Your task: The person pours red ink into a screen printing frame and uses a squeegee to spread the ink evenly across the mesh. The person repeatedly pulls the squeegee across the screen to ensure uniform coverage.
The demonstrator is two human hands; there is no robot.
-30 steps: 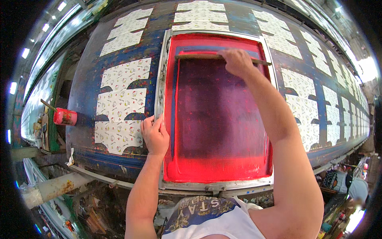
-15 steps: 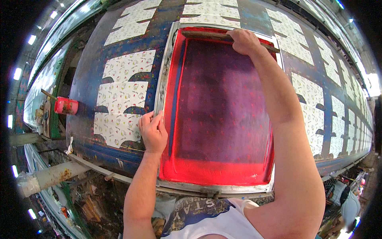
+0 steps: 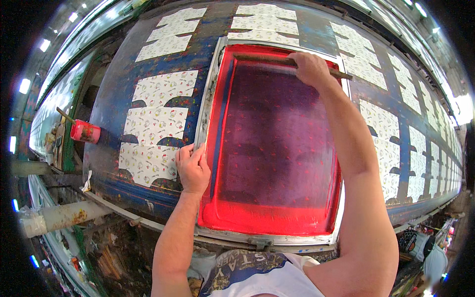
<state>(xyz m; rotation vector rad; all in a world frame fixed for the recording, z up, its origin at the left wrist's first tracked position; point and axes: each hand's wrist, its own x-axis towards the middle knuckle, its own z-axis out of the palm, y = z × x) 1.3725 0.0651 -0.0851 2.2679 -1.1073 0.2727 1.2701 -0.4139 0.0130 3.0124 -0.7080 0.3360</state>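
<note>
A screen-printing frame (image 3: 204, 111) with pale metal edges lies on a long dark-blue table. Its mesh (image 3: 277, 133) looks purple, with red ink (image 3: 262, 218) along the near end and the sides. My right hand (image 3: 311, 69) grips a long wooden-backed squeegee (image 3: 269, 60) that spans the far end of the screen, and my arm reaches over the mesh's right side. The squeegee's lower edge is hard to see. On the left rail of the frame, my left hand (image 3: 193, 168) is closed, its fingers and thumb pinched at the edge.
White printed fabric pieces (image 3: 156, 119) lie in rows left, right and beyond the frame. A red pail (image 3: 85, 131) with a stick stands at the table's left edge. Near it, a thick pipe (image 3: 69, 218) runs below. A metal rail (image 3: 123, 213) follows the table's near edge.
The whole view has shifted, so the table sits a little lower in the picture. My right hand and the squeegee have come slightly nearer to me. My left hand stays on the frame's rail.
</note>
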